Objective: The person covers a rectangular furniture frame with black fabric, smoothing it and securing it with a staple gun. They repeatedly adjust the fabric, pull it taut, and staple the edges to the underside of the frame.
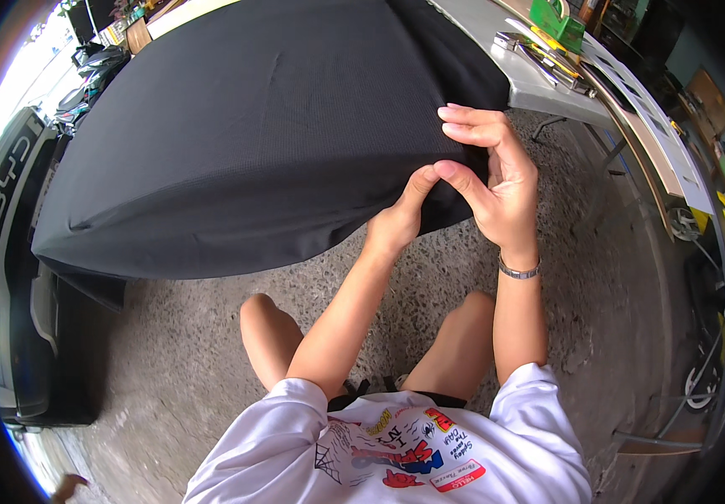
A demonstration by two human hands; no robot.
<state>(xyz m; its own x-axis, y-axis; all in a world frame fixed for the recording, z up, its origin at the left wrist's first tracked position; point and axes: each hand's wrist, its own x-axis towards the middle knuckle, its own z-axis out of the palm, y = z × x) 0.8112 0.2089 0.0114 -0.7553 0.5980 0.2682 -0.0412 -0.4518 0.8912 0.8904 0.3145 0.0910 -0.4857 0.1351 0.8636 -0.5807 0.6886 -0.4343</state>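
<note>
A large black cloth lies over a table and hangs down past its near edge. My left hand is at the hanging near right part of this cloth. Its thumb shows on the outer side and its fingers are hidden behind the fabric, so it appears to grip the hem. My right hand is at the cloth's right corner, its thumb tip close to my left thumb. Index and middle fingers are stretched out, apart from the thumb, with black fabric behind the gap. A metal watch band is on my right wrist.
A grey table at the far right bears a green tool carrier and several tools. Long boards run along the right side. A dark vehicle's end stands at the left. Rough concrete floor lies below.
</note>
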